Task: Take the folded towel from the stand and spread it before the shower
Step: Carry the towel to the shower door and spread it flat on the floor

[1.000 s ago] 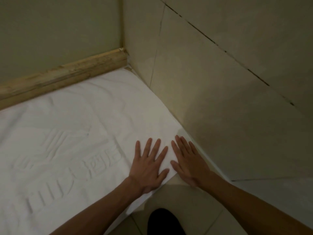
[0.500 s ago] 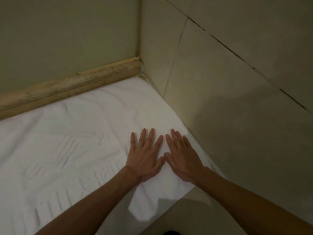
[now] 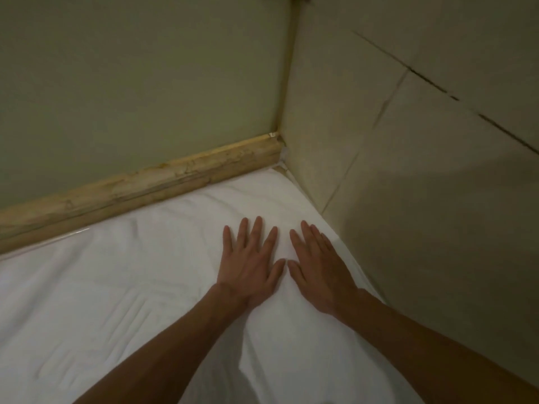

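A white towel (image 3: 122, 287) with a raised pattern lies spread flat on the floor, filling the corner. Its far edge runs along a worn stone sill (image 3: 145, 185) and its right edge along the tiled wall. My left hand (image 3: 248, 263) and my right hand (image 3: 318, 266) both rest palm down on the towel, side by side, fingers apart and pointing toward the corner. The thumbs almost touch. Neither hand grips the cloth. A few soft creases show around the hands.
A glass panel (image 3: 131, 83) rises above the sill at the back. A tiled wall (image 3: 423, 185) with dark grout lines closes the right side. Both forearms reach in from the bottom edge.
Both hands have slid forward over the towel toward the far corner, staying flat and side by side. The towel's near corner and the bare floor have dropped out of view.
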Available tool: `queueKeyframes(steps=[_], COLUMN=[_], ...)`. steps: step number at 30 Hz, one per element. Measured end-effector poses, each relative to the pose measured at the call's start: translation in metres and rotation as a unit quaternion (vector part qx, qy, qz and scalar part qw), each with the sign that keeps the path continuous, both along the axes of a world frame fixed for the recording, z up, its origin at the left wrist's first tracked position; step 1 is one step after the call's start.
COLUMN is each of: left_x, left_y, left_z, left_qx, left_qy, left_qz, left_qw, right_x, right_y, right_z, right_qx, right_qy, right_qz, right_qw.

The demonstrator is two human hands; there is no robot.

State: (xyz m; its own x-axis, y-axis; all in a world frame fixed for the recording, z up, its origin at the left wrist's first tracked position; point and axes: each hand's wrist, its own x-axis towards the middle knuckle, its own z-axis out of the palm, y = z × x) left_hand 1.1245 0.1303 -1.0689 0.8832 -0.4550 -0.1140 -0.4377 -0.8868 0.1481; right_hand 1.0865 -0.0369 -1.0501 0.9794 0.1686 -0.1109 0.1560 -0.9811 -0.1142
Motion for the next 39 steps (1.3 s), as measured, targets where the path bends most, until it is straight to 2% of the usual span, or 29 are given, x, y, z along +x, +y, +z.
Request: queueKeyframes(steps=[12,19,32,39], left_x=[0.078,0.116,0.109,0.092], left_y=[-0.005,-0.01,-0.003,0.015], left_z=[-0.005,-0.007,-0.001,-0.003], left_qx=[-0.005,0.005,-0.001,0.016], left_qy=[-0.03,-0.008,-0.019,-0.006], left_qz=[0.022,0.031,0.01,0.012], left_qw=[0.999,0.999,1.0,1.0], right_x=[0.1,0.134,0.139,0.145], right_y=[0.013,0.013,0.012,0.028], right_z=[-0.015,-0.023,-0.022,-0.019], right_qx=[-0.015,-0.023,-0.052,-0.025], right_qy=[-0.027,-0.016,-0.06,-0.013], right_qz=[0.021,0.049,0.045,0.085], right_qw=[0.999,0.998,0.996,0.996])
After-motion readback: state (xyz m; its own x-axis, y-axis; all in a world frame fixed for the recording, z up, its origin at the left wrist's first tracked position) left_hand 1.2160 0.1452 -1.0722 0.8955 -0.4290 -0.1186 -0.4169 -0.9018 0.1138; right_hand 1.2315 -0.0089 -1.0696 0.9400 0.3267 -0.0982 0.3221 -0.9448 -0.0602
